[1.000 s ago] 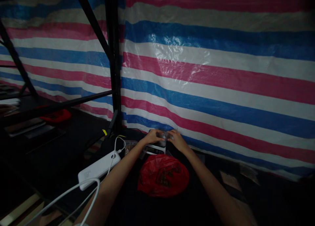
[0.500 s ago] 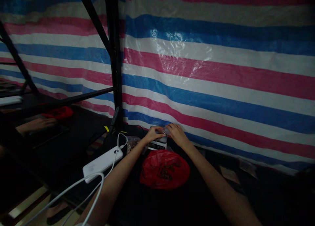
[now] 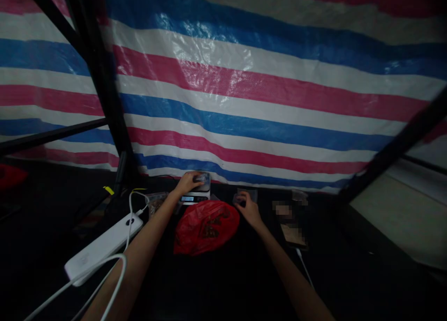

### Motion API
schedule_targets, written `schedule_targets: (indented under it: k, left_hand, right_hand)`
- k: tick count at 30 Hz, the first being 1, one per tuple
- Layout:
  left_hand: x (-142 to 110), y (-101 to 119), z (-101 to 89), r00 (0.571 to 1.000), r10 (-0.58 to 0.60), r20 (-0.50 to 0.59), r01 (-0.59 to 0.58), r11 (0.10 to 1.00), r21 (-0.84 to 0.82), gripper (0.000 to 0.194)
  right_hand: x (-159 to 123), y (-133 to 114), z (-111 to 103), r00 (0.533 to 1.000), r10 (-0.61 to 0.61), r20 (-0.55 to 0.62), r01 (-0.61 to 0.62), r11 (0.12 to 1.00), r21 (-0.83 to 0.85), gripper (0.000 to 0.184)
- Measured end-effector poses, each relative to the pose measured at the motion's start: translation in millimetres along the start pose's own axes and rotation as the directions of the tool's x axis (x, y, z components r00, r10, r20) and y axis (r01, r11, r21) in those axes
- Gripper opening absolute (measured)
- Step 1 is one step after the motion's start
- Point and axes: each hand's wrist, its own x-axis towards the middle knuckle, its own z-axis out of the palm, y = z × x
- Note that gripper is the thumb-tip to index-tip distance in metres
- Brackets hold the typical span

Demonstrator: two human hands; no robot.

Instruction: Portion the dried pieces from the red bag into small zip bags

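Observation:
My left hand (image 3: 189, 182) is over the platform of a small digital scale (image 3: 196, 198), its fingers stretched out and apart; the dim light hides whether anything small lies under them. The scale's lit display faces me. Right of the scale, my right hand (image 3: 249, 210) has its thumb and fingers curled on a small clear plastic bag (image 3: 253, 195). Between my forearms lies a red plastic bag (image 3: 206, 228), with dark brown pieces visible in its middle. Beside my left forearm is a clear bag of brown pieces (image 3: 156, 203).
A white power bank (image 3: 101, 249) with white cables lies at the left. To the right are a phone (image 3: 294, 235) on a cable and a small clear packet (image 3: 299, 196). A striped plastic sheet (image 3: 244, 83) hangs behind, with black frame posts (image 3: 104, 88) at the sides.
My hands were together over the scale; now they are apart, the right one moved to the right and nearer to me with clear plastic. My view has turned to the right.

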Motion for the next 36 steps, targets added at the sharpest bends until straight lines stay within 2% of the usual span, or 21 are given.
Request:
schedule_targets:
  k: [3,6,8,11,14,16,18,21,25,31,36]
  left_hand:
    - [-0.9,-0.5,8.4,0.999,0.042,0.008,-0.043,0.994,0.104,0.049]
    - [-4.6,6.0,12.5,0.990,0.085,-0.115,-0.056,0.970,0.238,0.063]
    - [-7.0,12.6,12.0,0.978,0.109,-0.176,-0.050,0.949,0.311,0.062]
    - [-9.2,22.7,8.6,0.974,0.146,-0.176,-0.071,0.924,0.375,0.044]
    - [-10.2,30.2,5.9,0.974,0.166,-0.151,-0.098,0.919,0.381,0.022]
    - [-10.7,33.4,5.6,0.975,0.165,-0.148,-0.099,0.922,0.374,0.020]
    - [-11.1,35.1,6.1,0.975,0.161,-0.152,-0.093,0.922,0.376,0.026]
    - [-11.4,34.6,7.5,0.979,0.137,-0.149,-0.066,0.912,0.405,0.043]
    - [-11.5,31.2,9.9,0.990,0.072,-0.122,-0.008,0.889,0.458,0.036]
    - [-11.6,34.2,14.2,0.994,0.087,-0.073,-0.031,0.827,0.561,0.029]
    - [-12.0,36.2,8.3,0.993,0.101,-0.068,-0.038,0.785,0.618,0.026]
  right_hand:
    - [-26.6,5.1,-8.5,0.999,0.020,0.039,-0.016,0.994,-0.106,0.048]
    - [-45.4,4.1,-26.8,0.998,-0.059,-0.005,0.058,0.990,-0.126,0.056]
    - [-60.7,9.7,-52.0,0.986,-0.093,-0.136,0.076,0.989,-0.128,0.052]
    - [-93.6,34.0,-104.3,0.946,-0.057,-0.318,-0.024,0.970,-0.244,0.040]
    - [-129.7,65.6,-149.5,0.966,-0.049,-0.254,-0.069,0.897,-0.437,0.032]
    - [-147.4,81.9,-164.1,0.978,-0.028,-0.209,-0.074,0.881,-0.468,0.033]
    - [-157.6,92.2,-166.3,0.982,-0.008,-0.190,-0.081,0.886,-0.456,0.035]
    - [-162.2,100.4,-159.0,0.985,-0.003,-0.174,-0.075,0.893,-0.444,0.035]
    - [-157.6,109.1,-153.1,0.989,0.022,-0.144,-0.083,0.896,-0.436,0.036]
    - [-118.6,107.4,-158.0,0.984,0.145,-0.102,-0.172,0.914,-0.367,0.043]
    - [-89.6,83.2,-161.0,0.979,0.045,-0.199,-0.103,0.952,-0.290,0.045]
